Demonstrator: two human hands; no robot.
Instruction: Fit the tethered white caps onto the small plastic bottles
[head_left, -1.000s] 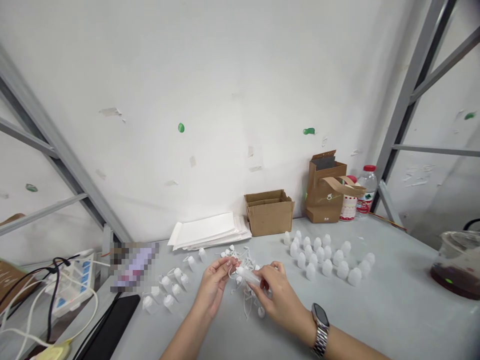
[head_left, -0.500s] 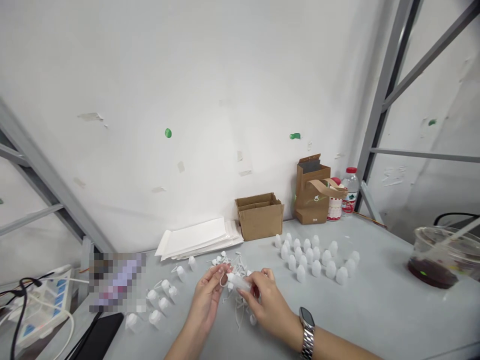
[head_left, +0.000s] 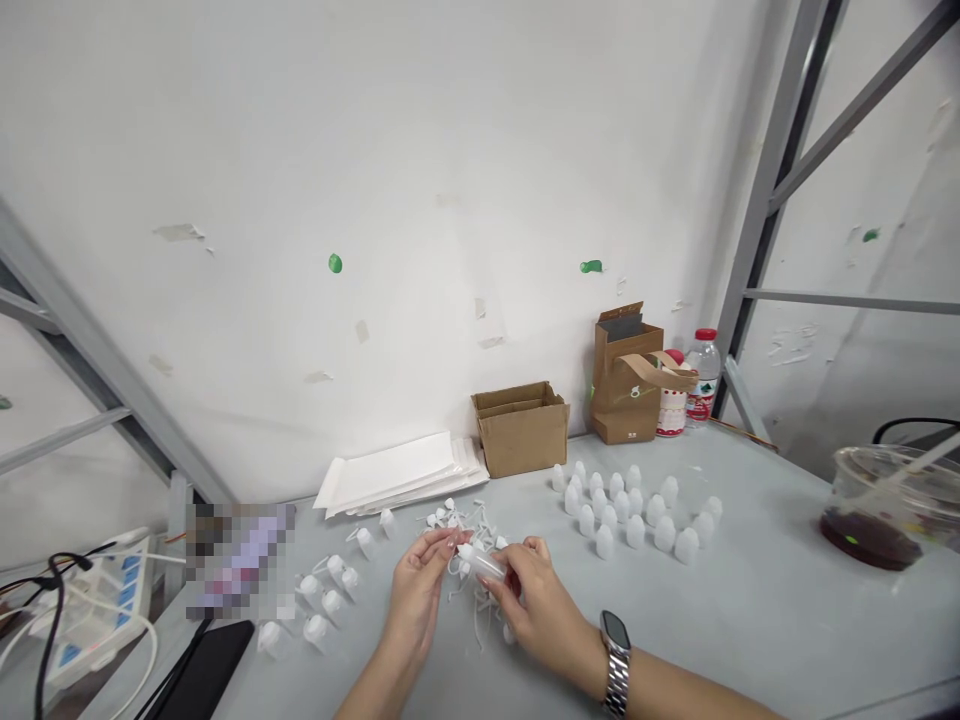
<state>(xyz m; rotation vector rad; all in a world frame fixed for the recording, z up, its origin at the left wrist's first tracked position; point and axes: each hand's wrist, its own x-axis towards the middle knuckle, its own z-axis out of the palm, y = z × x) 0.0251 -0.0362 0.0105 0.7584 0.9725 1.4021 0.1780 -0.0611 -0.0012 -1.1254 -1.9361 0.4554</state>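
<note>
My right hand (head_left: pixel 544 612) grips a small translucent plastic bottle (head_left: pixel 487 566), tilted with its mouth end toward the left. At that end sits a white cap (head_left: pixel 465 552) with a thin strap, and the fingertips of my left hand (head_left: pixel 417 590) are closed on it. Whether the cap is fully seated cannot be made out. Under and behind my hands lies a loose pile of white caps with straps (head_left: pixel 480 520). On the left stand several capped bottles (head_left: pixel 316 630). Several uncapped-looking translucent bottles (head_left: pixel 634 531) are grouped on the right.
At the back are white envelopes (head_left: pixel 397 476), a cardboard box (head_left: pixel 523 440), a brown paper bag (head_left: pixel 628 395) and a water bottle (head_left: pixel 703 378). A plastic bowl of dark liquid (head_left: pixel 870 535) sits far right. A black phone (head_left: pixel 202 670) and a power strip (head_left: pixel 105 610) are at left.
Both hands stay around the bottle and cap. The bottle has turned slightly in my right hand, and the cap now lines up with its mouth end. The view has shifted a little.
</note>
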